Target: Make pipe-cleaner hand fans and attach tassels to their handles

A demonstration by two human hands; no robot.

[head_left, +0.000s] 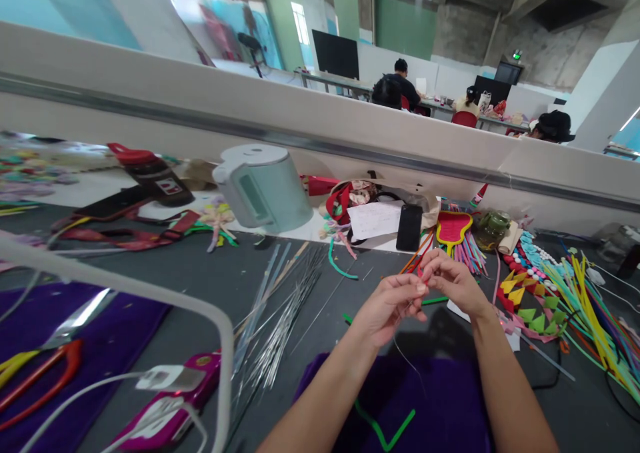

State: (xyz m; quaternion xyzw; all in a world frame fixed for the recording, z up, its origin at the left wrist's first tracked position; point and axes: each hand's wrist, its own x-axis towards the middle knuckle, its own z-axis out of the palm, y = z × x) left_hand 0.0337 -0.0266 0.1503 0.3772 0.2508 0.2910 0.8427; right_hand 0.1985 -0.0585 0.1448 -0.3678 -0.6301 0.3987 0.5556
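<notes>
In front of me my left hand (397, 303) and my right hand (453, 283) meet, fingertips pinched together around a small red piece (421, 277). Its exact kind is mostly hidden by the fingers. A thin wire (407, 362) trails down from below my left hand. Behind the hands lies a piece of green pipe cleaner (435, 300). A bent green pipe cleaner (385, 440) rests on the purple cloth (440, 400) below my wrists. To the left of my hands is a bundle of thin metal wires (283, 340).
Along the low partition (325, 113) stand a pale green kettle (265, 186), a dark bottle (150, 173) and a phone (409, 228). Scissors (45, 366) and a pink device (175, 400) lie left, near a white frame (220, 320). Coloured pipe cleaners (595, 326) spread right. People sit beyond.
</notes>
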